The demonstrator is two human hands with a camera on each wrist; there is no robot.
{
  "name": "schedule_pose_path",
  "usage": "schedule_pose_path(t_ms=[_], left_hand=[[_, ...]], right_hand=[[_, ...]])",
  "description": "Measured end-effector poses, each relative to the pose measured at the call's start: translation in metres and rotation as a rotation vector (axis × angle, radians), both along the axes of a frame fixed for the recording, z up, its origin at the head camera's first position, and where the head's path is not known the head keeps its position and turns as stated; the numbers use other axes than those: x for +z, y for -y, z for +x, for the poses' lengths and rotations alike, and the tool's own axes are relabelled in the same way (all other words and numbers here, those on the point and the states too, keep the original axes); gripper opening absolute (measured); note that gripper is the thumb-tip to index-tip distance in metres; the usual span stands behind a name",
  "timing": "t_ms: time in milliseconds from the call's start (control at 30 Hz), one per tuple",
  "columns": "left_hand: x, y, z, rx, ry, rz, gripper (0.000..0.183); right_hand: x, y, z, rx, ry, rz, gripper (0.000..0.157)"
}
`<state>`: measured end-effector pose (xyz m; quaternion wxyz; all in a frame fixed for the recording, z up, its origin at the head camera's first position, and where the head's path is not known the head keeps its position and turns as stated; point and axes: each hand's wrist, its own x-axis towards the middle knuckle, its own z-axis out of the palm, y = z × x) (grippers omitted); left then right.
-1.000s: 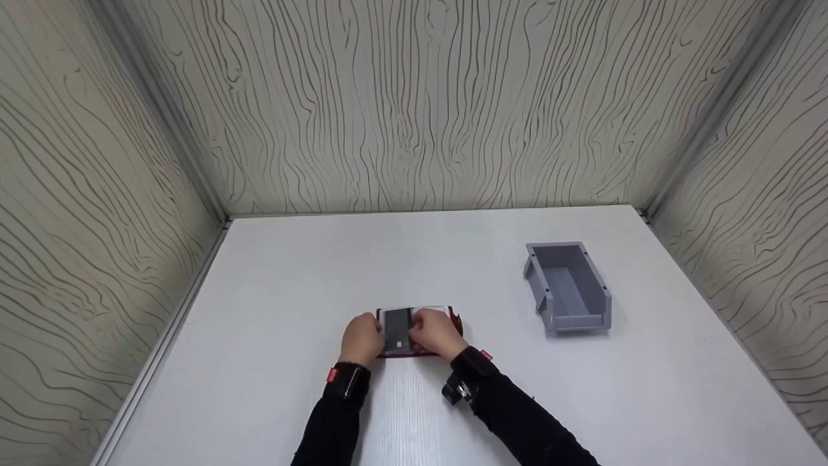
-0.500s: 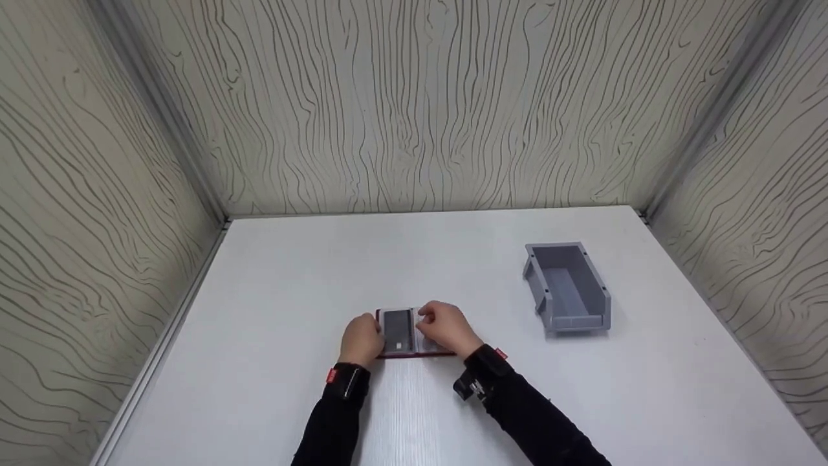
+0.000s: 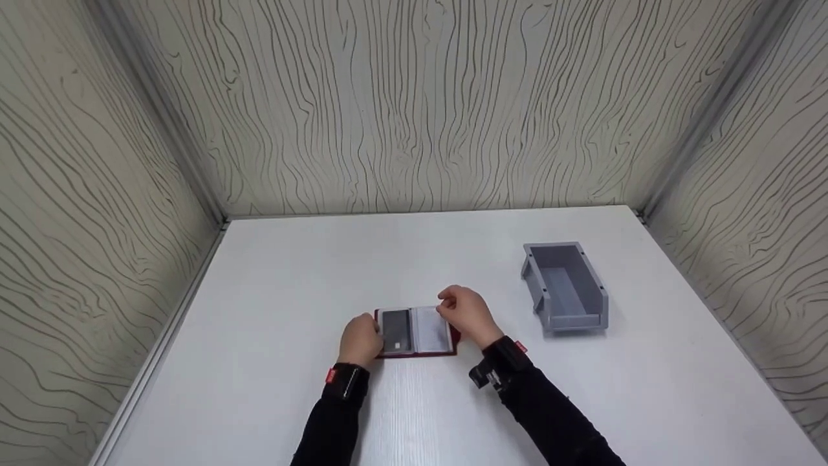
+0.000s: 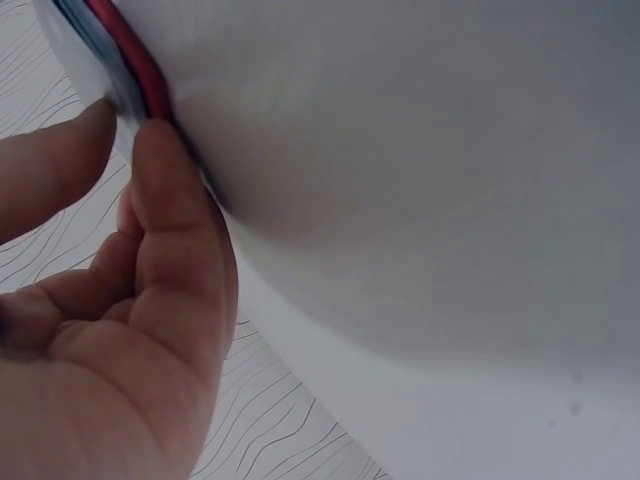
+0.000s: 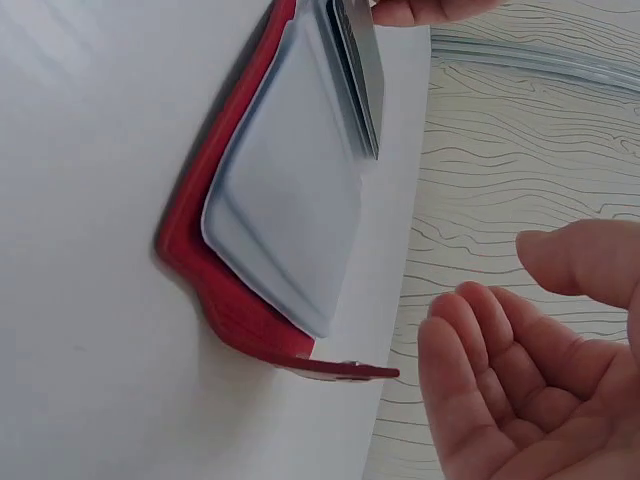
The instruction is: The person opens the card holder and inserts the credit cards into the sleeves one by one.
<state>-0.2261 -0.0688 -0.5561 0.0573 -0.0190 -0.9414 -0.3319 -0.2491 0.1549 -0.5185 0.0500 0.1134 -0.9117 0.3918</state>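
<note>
A red card holder [image 3: 435,354] lies spread on the white table, with clear plastic sleeves [image 3: 432,330] inside. On its left side a dark grey bank card [image 3: 397,330] with a small chip shows. My left hand [image 3: 361,340] pinches the holder's left edge; in the left wrist view, thumb and fingers grip the red cover [image 4: 140,65] and sleeve edges. My right hand [image 3: 471,315] hovers by the upper right corner, holding nothing. In the right wrist view, that hand [image 5: 540,370] has its fingers relaxed, apart from the red strap flap [image 5: 340,370] that sticks up.
A grey plastic bin [image 3: 566,288] stands on the table [image 3: 310,265] to the right, beyond my right hand. Wood-patterned panels [image 3: 401,110] close in the table at the back and both sides.
My right hand has let go near the bank card and moved right and up, uncovering the right-hand sleeves. My left hand stays at the left edge.
</note>
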Motion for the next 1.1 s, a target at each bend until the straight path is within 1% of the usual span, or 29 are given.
schedule_pose_path(t_ms=[233,433,667,867,1100], left_hand=[[0.000,0.001,0.001,-0.006,0.004,0.005,0.008],[0.001,0.001,0.000,-0.001,0.010,0.009,0.008],[0.000,0.002,0.001,-0.027,-0.042,-0.012,0.007],[-0.001,0.002,0.000,-0.023,-0.030,-0.008,0.006],[-0.003,0.001,-0.001,-0.020,-0.040,-0.007,0.007]], right_hand=[[-0.005,-0.010,-0.002,-0.035,0.018,0.027,0.018],[-0.009,-0.015,-0.002,-0.048,0.008,0.055,0.017],[-0.015,-0.019,0.000,-0.067,0.048,0.074,0.017],[-0.020,-0.020,0.002,-0.055,0.064,0.080,0.017],[-0.025,-0.025,0.002,-0.053,0.066,0.073,0.012]])
